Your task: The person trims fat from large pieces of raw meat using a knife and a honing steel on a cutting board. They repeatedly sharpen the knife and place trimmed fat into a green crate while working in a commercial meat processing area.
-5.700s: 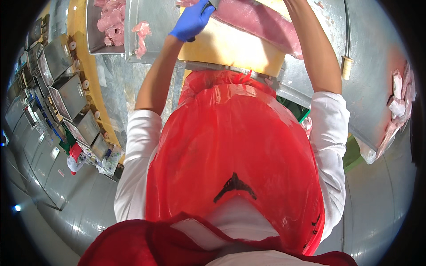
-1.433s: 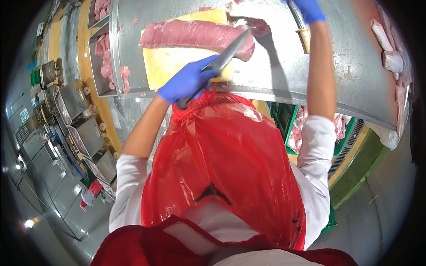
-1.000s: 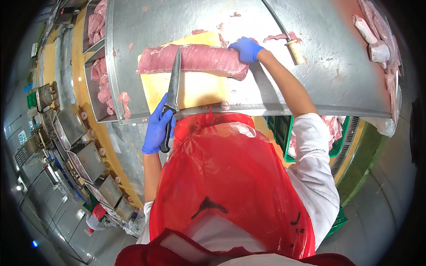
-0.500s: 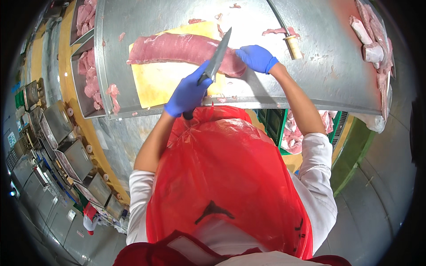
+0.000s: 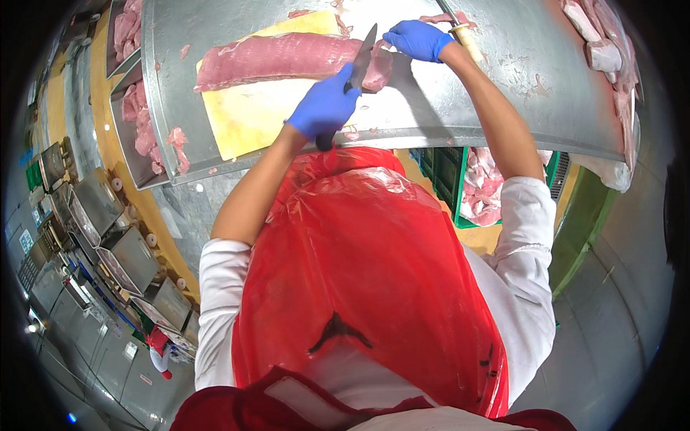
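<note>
A long pink loin of meat (image 5: 277, 59) lies across a yellow cutting board (image 5: 248, 123) on the metal table, its right end past the board's edge. My gloved left hand (image 5: 323, 104) is closed round the dark handle of a knife. The knife's blade (image 5: 366, 57) points away from me and crosses the loin near its right end. Just beyond that end, my gloved right hand (image 5: 419, 40) is closed in a pinch, with a small pale bit at its fingertips that I cannot make out clearly.
A rod with a cream handle (image 5: 469, 44) lies right of my right hand. Metal bins of meat (image 5: 140, 122) stand at the left, and more cuts (image 5: 604, 57) lie at the far right. Below the table edge is a green crate (image 5: 449, 179) with meat.
My right hand has come off the loin's right end and moved away from me. The knife stays over the loin in my left hand. The whole view has shifted slightly.
</note>
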Action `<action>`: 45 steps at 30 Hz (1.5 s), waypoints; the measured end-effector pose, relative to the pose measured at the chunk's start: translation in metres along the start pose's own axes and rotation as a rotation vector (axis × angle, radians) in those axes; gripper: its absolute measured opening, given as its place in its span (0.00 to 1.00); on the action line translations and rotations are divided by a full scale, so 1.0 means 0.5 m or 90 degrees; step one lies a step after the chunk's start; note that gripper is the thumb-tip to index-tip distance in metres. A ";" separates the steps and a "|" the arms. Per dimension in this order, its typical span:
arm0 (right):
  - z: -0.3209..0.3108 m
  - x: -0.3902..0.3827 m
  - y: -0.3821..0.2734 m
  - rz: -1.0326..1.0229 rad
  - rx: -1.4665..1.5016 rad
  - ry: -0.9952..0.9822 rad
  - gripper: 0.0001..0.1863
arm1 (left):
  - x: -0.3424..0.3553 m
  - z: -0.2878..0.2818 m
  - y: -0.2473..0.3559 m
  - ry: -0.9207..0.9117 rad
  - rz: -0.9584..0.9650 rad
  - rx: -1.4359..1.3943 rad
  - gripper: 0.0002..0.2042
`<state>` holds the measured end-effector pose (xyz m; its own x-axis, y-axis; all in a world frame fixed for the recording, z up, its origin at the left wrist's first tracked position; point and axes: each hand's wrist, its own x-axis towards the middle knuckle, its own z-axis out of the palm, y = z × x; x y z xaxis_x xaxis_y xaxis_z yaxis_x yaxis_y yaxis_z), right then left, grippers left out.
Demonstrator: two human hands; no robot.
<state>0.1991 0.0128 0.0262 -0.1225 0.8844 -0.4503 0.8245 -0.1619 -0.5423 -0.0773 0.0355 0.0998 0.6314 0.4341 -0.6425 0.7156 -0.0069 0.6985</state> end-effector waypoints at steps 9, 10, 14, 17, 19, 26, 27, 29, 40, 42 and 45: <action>-0.009 -0.118 -0.009 0.171 0.256 0.010 0.27 | -0.012 0.060 0.006 0.014 0.071 0.078 0.25; 0.004 -0.136 0.009 0.166 0.306 0.060 0.26 | -0.025 0.077 -0.043 0.030 0.171 0.130 0.26; 0.007 -0.233 0.064 -0.015 0.390 0.270 0.23 | 0.015 0.125 -0.057 -0.030 0.149 0.199 0.27; -0.057 -0.353 0.022 0.008 0.569 0.339 0.20 | -0.001 0.099 -0.031 -0.095 0.126 0.146 0.27; -0.111 -0.412 0.009 -0.050 0.634 0.324 0.19 | -0.061 0.046 -0.043 -0.130 0.192 0.139 0.28; -0.195 -0.228 -0.042 0.032 0.378 0.756 0.16 | -0.175 -0.041 -0.103 0.036 -0.059 -0.109 0.29; -0.159 -0.199 0.019 0.023 0.176 0.538 0.19 | -0.183 -0.044 -0.118 0.077 -0.049 -0.149 0.29; -0.056 -0.063 0.090 0.075 -0.084 0.556 0.19 | -0.196 -0.036 -0.148 0.144 -0.042 -0.241 0.30; 0.137 0.050 0.274 0.031 -0.292 0.374 0.11 | -0.319 0.014 -0.253 0.311 -0.086 -0.478 0.30; 0.161 0.025 0.241 0.026 -0.214 0.337 0.11 | -0.326 0.009 -0.264 0.301 -0.099 -0.473 0.30; 0.230 -0.019 0.244 -0.039 -0.154 0.356 0.06 | -0.319 -0.007 -0.261 0.280 -0.089 -0.479 0.30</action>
<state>0.2373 -0.0657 -0.1169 0.0806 0.9954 0.0526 0.9351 -0.0572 -0.3498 -0.2725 -0.0296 0.1123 0.2703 0.6949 -0.6664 0.2927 0.6000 0.7445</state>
